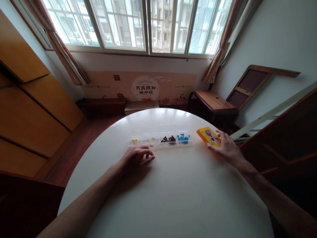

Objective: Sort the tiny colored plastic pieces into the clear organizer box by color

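Note:
My right hand (pixel 228 148) grips a small yellow-orange box (pixel 209 136) with a printed picture on its face, thumb at the near edge and fingers at the right side. The box is tilted at the right of the white table. My left hand (pixel 138 156) rests on the tabletop with its fingers loosely bent and slightly apart, and nothing shows in it. Just beyond that hand lies a clear plastic compartment case (pixel 158 140), its see-through lid folded back. Yellow pieces (pixel 134 141), pale cream pieces (pixel 150 141), dark brown pieces (pixel 168 139) and blue pieces (pixel 183 138) fill its compartments.
The round white table (pixel 178 191) reaches toward the window wall. Behind its far right edge stands a wooden stool-like table (pixel 215 99). A long printed cardboard panel (pixel 104 84) leans under the window. Wooden cabinets (pixel 37 115) line the left.

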The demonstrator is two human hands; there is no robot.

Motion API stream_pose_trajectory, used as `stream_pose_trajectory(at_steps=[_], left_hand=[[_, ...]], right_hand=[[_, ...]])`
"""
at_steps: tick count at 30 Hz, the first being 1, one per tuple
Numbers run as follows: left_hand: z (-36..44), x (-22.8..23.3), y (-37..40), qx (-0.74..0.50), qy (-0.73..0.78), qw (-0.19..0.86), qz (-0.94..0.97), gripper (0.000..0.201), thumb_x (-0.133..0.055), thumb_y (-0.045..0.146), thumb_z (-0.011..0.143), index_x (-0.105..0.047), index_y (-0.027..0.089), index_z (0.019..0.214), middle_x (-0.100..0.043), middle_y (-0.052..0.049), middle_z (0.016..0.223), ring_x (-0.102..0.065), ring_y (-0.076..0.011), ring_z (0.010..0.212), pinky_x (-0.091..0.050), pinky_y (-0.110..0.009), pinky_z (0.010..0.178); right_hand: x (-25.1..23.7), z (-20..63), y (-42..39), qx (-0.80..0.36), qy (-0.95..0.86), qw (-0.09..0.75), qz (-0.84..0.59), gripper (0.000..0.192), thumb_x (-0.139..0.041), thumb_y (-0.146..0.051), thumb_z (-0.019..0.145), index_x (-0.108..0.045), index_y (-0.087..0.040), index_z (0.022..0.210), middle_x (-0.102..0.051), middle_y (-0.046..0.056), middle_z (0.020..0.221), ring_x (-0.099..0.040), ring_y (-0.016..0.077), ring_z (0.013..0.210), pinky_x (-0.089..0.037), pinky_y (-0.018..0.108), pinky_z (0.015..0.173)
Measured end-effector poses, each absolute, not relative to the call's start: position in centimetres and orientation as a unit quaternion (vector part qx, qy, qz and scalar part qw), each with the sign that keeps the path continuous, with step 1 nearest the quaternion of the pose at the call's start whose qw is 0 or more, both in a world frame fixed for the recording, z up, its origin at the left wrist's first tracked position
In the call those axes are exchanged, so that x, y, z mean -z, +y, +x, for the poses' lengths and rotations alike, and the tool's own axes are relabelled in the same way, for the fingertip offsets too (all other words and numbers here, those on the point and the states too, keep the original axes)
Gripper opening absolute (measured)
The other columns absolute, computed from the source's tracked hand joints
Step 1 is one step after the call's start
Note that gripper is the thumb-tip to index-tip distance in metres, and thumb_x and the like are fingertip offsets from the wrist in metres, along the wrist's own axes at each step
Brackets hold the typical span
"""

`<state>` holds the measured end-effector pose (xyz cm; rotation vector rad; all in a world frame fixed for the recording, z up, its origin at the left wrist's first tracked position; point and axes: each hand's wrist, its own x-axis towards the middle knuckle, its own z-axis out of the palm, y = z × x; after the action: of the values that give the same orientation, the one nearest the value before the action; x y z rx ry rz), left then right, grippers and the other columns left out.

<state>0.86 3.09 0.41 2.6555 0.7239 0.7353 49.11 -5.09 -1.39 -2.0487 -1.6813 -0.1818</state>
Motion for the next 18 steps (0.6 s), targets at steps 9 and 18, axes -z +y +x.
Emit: stream_pose_trajectory(at_steps=[9, 18], left_hand=[[0.7, -0.5, 3.3, -0.242, 0.258, 0.173, 0.919, 0.020, -0.068, 0.034, 0.103, -0.083, 0.023, 0.096, -0.075, 0.000, 0.082, -0.055, -0.0076, 0.055, -0.043, -0.019, 0.058], [0.8, -0.5, 3.3, -0.240, 0.252, 0.165, 0.923, 0.022, -0.068, 0.037, 0.103, -0.083, 0.023, 0.095, -0.072, 0.001, 0.078, -0.056, -0.0079, 0.056, -0.042, -0.021, 0.058]], right_hand=[[2.0, 44.9, -0.6, 0.145, -0.604, 0.150, -0.769, 0.077, -0.060, -0.074, 0.096, -0.053, -0.016, 0.146, -0.062, 0.019, 0.137, -0.063, 0.0358, 0.115, -0.052, 0.044, 0.091], [1.5, 44.0, -2.3, 0.151, -0.654, 0.151, -0.725, 0.075, -0.056, -0.077, 0.098, -0.056, -0.017, 0.144, -0.064, 0.019, 0.135, -0.065, 0.0352, 0.108, -0.053, 0.045, 0.084]])
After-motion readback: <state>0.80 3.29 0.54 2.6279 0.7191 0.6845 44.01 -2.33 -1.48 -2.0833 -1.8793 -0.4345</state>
